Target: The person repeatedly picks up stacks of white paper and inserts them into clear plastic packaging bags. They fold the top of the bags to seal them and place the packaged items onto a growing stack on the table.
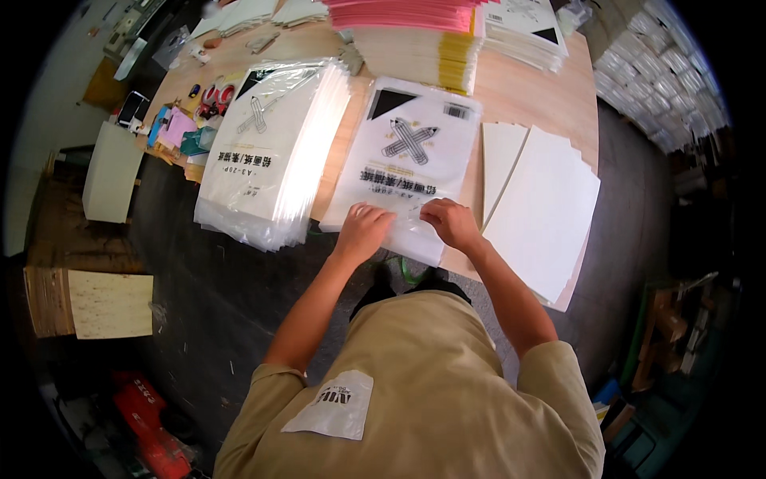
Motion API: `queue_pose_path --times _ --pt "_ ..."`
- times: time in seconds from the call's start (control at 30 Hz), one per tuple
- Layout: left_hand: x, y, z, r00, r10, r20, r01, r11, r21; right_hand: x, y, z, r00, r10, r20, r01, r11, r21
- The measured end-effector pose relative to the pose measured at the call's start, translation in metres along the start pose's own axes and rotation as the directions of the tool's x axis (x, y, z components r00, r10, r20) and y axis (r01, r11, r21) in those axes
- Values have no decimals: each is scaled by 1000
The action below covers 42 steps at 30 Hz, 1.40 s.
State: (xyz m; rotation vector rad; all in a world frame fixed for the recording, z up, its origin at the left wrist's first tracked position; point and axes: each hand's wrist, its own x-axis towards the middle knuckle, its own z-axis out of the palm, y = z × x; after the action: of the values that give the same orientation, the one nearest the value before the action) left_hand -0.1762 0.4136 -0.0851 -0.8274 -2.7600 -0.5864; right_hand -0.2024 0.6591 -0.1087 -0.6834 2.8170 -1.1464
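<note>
In front of me at the table's near edge lies a clear plastic bag (pixel 408 164) of white paper, printed with crossed pencils and a black corner. Its loose clear end hangs toward me over the edge. My left hand (pixel 365 230) has its fingers curled on the left side of that end. At the right side, my right hand (pixel 452 223) pinches the film, the fingertips bent inward. Left of the bag stands a thick stack of the same filled bags (pixel 267 148), its plastic ends drooping over the edge. Stacked white paper sheets (pixel 542 211) lie to the right.
Behind the bag rises a tall paper stack with pink sheets (pixel 407 17) on top. More printed bags (pixel 523 40) sit at the far right. Tape rolls (pixel 217 97) and small items clutter the table's left side. Wrapped bundles (pixel 658 72) are piled beyond the right edge.
</note>
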Motion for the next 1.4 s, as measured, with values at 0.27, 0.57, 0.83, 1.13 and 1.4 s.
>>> queue_pose_path --times 0.27,0.57,0.83,1.13,1.4 --pt "18 -4 -12 975 -223 23 220 933 -284 12 5 -33 993 22 -114 8 968 251" --pt "63 -15 -13 907 -253 336 419 599 -682 -41 -96 13 805 565 -184 -303 656 691" --pt "54 -52 -5 814 182 552 398 517 -758 -19 -115 64 647 756 -100 -190 288 939" --pt "19 -78 -7 771 -224 596 547 -245 -800 -61 -120 83 271 951 -151 130 120 984" --pt "6 -81 -34 749 6 662 586 458 -668 -70 -106 58 385 910 -154 214 74 974"
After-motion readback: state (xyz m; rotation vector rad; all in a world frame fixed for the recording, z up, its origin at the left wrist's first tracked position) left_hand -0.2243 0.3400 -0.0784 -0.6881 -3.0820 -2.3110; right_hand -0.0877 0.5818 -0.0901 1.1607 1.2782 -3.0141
